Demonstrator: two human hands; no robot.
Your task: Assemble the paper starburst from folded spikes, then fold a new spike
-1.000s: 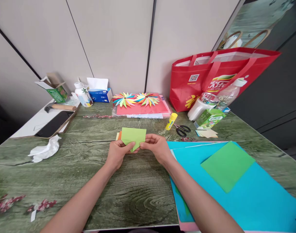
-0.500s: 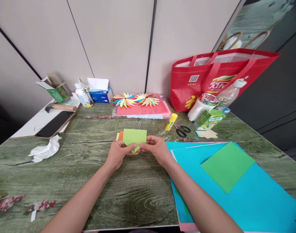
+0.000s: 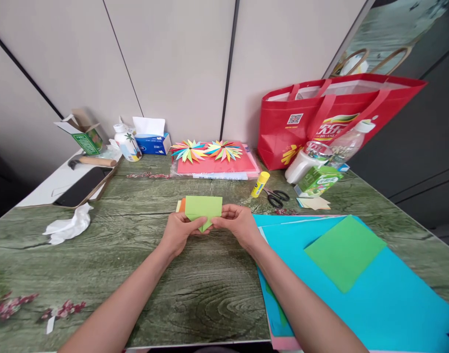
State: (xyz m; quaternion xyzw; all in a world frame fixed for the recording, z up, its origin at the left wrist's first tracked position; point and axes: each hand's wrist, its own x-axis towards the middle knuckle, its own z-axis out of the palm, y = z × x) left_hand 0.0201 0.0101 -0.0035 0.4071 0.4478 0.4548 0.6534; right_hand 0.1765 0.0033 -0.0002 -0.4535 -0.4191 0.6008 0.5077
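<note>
Both my hands meet at the middle of the green wood-grain table [image 3: 143,274] and pinch a folded light-green paper [image 3: 204,208]. My left hand [image 3: 179,232] grips its lower left part, fingers closed on the fold. My right hand [image 3: 237,224] grips its lower right part the same way. The paper's lower point hangs between my thumbs. A small stack of orange and yellow paper pieces [image 3: 180,205] lies just behind the green paper, mostly hidden by it.
Large blue sheets [image 3: 393,294] with a green square [image 3: 345,251] lie right. A glue stick [image 3: 260,184] and scissors [image 3: 276,197] sit beyond. Paper stars [image 3: 206,151] on red sheets, a red bag [image 3: 320,117], a tissue box [image 3: 151,137], a crumpled tissue [image 3: 68,225] and a phone [image 3: 81,187] surround.
The hands have barely shifted; the green paper is held slightly lower and flatter, its lower point drawn in a little between my thumbs.
</note>
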